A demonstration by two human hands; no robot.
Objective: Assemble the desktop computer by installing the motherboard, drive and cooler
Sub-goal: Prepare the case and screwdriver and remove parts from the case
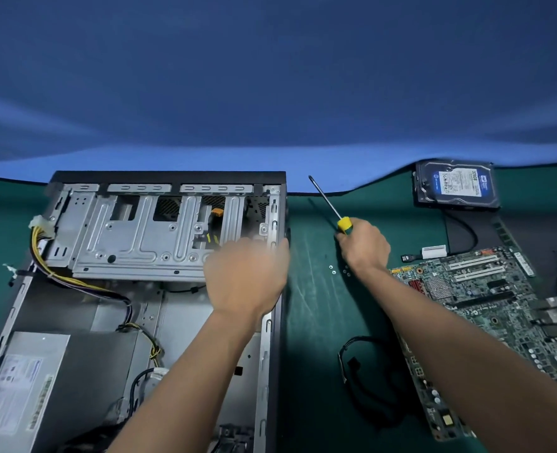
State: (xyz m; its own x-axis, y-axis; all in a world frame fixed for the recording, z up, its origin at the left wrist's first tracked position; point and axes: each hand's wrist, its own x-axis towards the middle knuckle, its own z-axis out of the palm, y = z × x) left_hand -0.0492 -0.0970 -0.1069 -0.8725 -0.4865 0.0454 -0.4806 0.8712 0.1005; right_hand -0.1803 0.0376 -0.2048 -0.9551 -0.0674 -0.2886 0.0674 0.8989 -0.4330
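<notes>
The open computer case [16,308] lies on the green mat at the left, with its metal drive cage [133,230] at the far end. My left hand [246,276] is blurred over the cage's right corner by the case wall; its fingers curl, and whether it holds anything is hidden. My right hand [363,245] grips the yellow handle of a screwdriver [326,204], whose shaft points up and to the left. The motherboard [486,302] lies on the mat to the right, partly under my right forearm. A hard drive [456,186] with a blue label sits at the far right.
A power supply [42,387] with yellow and black cables fills the case's near left. Several small screws [334,269] lie on the mat near my right hand. A black cable [359,364] coils beside the motherboard. A SATA cable [463,237] runs from the drive.
</notes>
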